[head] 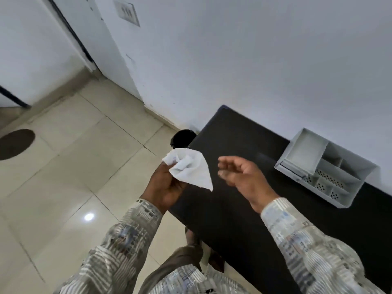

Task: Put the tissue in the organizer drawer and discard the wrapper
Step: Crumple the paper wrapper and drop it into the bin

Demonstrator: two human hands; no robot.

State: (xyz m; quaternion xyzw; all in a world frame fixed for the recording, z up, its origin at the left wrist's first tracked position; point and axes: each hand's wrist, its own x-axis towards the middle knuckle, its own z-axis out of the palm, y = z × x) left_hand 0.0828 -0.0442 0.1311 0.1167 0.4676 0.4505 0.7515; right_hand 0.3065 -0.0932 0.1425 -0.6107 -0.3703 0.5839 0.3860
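My left hand (164, 187) grips a crumpled white tissue (189, 167) at the left edge of the black table (222, 209). The tissue sticks up and to the right of the fingers. My right hand (239, 174) hovers over the table just right of the tissue, fingers apart and holding nothing. A grey organizer (324, 166) sits on the table near the wall, its drawer (301, 153) pulled out and showing no contents. I see no wrapper apart from the white piece in my left hand.
A black round bin (182, 137) stands on the tiled floor at the table's far left corner, just beyond the tissue. A white wall runs behind the table. A dark round mat (16, 144) lies on the floor at far left.
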